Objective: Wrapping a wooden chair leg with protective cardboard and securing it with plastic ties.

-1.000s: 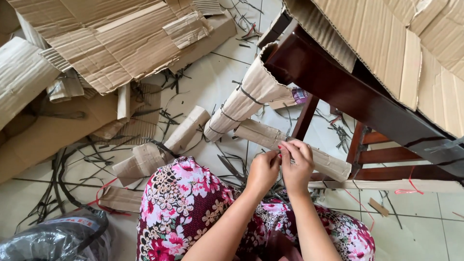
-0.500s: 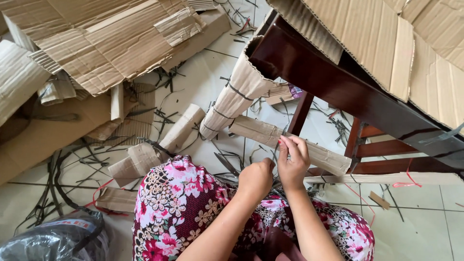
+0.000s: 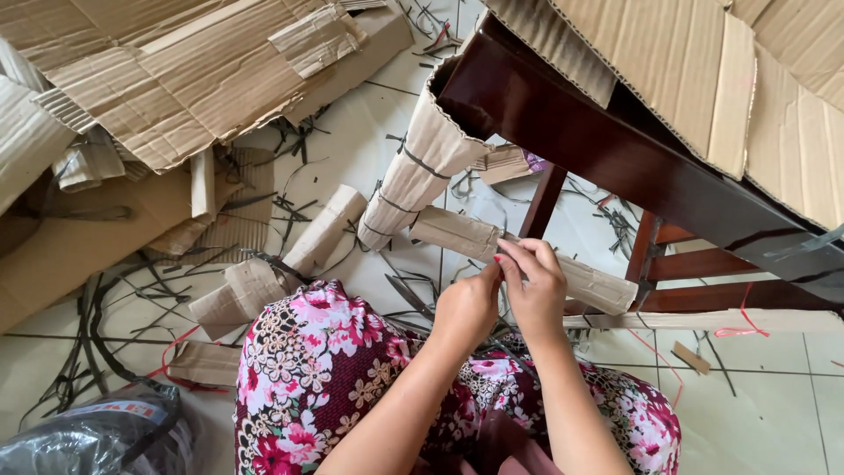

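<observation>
Brown corrugated cardboard sleeve wrapped around a dark wooden rail lies at centre, both hands meeting on it, left hand and right hand pinching a thin dark strap that could slip loose if tension drops.

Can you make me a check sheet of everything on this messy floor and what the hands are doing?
Surface: pale tiled floor.
Job's things: cardboard-wrapped rail of a dark wooden furniture frame; another wrapped leg tied with dark straps.
Clutter: cardboard sheets, wrapped roll, strap offcuts, red string, grey plastic bag.
Grips: left hand and right hand pinch together at the rail.
Cables: nothing seen.
Surroundings: floral clothing.
</observation>
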